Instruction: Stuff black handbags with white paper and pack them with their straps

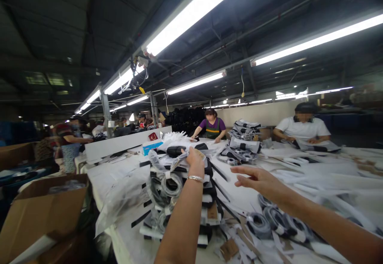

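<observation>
Wearing a silver bangle, my left hand (194,159) is at the top of a tall stack of rolled grey and black pieces (172,184) wrapped in clear plastic. Its fingers are bent against the top bundle, and their tips are partly hidden, so whether they grip it is unclear. My right hand (254,178) is in the air to the right of the stack, fingers stretched out and apart, holding nothing. Below it on the table are more grey rolls (259,225) in plastic.
An open cardboard box (44,216) stands at the lower left beside the white table (119,168). Two people work across the table near another pile (243,144). A blue box (152,148) sits behind the stack; paper scraps lie in front.
</observation>
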A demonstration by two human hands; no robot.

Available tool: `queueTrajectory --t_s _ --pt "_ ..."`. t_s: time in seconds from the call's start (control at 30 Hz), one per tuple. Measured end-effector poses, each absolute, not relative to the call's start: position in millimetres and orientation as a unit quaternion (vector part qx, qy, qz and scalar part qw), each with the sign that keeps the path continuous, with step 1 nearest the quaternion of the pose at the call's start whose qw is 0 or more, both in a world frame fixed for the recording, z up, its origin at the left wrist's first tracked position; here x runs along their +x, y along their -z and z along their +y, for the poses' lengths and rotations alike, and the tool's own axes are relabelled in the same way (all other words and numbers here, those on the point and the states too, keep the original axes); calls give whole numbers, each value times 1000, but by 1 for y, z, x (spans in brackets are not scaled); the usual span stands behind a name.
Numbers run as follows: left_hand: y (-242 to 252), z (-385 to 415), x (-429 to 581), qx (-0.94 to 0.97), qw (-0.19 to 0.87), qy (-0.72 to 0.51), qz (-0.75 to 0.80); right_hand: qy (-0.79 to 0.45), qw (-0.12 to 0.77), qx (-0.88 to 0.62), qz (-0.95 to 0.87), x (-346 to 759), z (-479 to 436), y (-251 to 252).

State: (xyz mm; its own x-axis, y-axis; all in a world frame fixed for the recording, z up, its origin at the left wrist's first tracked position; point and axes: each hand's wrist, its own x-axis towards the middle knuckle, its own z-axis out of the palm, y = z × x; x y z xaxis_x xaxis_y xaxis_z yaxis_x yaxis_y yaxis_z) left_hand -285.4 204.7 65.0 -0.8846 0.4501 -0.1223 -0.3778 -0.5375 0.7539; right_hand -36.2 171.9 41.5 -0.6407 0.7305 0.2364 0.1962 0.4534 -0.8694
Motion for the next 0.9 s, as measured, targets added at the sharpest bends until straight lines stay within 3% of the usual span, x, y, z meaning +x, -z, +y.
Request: queueTrajectory --t_s 0.23,0.43,0.6,0.8,0.9 --pt "-80 196 -276 43 274 -858 433 -509 301 -311 -744 3 159 -40" --pt "-74 125 -238 131 304 -863 381 -546 286 -333 -713 32 154 -12" --pt "-27 36 -162 215 327 -865 314 -514 233 -319 -761 76 132 26" --pt "59 -10 -106 351 461 -684 444 -437 112 -343 -824 174 54 48" --pt "101 -8 -89 387 473 -607 509 -365 161 -409 -821 234 29 52"
